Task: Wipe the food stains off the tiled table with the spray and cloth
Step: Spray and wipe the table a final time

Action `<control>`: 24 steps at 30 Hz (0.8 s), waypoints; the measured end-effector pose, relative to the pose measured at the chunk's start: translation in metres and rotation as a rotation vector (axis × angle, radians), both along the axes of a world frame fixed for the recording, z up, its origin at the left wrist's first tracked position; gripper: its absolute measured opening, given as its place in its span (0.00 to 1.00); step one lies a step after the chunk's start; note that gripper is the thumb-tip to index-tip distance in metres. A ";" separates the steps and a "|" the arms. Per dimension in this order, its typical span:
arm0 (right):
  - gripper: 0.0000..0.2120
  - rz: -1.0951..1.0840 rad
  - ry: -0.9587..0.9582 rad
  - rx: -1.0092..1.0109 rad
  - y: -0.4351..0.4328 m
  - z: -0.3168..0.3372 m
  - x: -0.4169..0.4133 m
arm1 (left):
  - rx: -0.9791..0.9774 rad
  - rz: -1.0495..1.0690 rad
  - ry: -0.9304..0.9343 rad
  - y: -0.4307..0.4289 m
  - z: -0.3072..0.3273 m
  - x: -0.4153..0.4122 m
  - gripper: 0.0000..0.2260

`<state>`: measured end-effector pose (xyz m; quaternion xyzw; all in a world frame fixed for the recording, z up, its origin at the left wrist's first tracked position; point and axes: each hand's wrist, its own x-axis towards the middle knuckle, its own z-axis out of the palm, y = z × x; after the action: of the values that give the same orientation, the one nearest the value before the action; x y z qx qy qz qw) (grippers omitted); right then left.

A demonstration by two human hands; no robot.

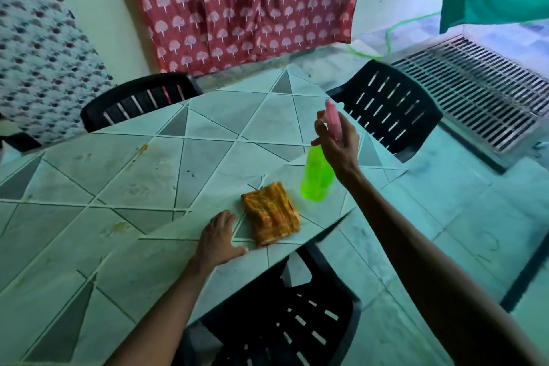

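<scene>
My right hand (337, 140) grips the pink trigger head of a green spray bottle (316, 177), which hangs in the air above the table's right side. A folded orange patterned cloth (270, 214) lies flat on the tiled table (214, 116) just below and left of the bottle. To the left of the cloth my left hand (218, 239) rests flat on the tabletop with spread fingers, its thumb close to the cloth's near corner. Orange and brownish food stains (142, 148) mark the tiles at the left, and another stain (118, 227) lies near the front.
Black slatted plastic chairs stand at the far side (139, 101), the right (389, 107) and the near edge (285, 315). A white slatted unit (475, 86) sits on the floor at right. A red patterned curtain (237, 6) hangs behind the table.
</scene>
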<state>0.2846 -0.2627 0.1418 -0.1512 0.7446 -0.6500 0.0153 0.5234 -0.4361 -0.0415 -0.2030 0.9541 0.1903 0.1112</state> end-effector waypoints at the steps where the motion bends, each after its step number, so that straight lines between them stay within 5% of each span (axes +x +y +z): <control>1: 0.15 -0.018 -0.007 -0.008 -0.001 -0.005 -0.009 | -0.014 0.011 0.008 0.002 0.000 0.000 0.44; 14: 0.22 0.030 0.020 0.162 0.006 -0.034 -0.055 | -0.028 0.062 0.024 0.007 -0.004 -0.004 0.44; 21: 0.51 0.027 -0.035 0.383 0.026 -0.055 -0.041 | -0.014 0.057 0.000 0.008 -0.002 -0.004 0.45; 24: 0.48 -0.090 -0.050 0.368 0.045 -0.079 -0.002 | -0.007 0.067 -0.007 0.008 -0.002 -0.003 0.45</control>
<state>0.2825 -0.2182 0.0629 -0.0960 0.8563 -0.5064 0.0321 0.5204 -0.4276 -0.0435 -0.2357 0.9471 0.1896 0.1074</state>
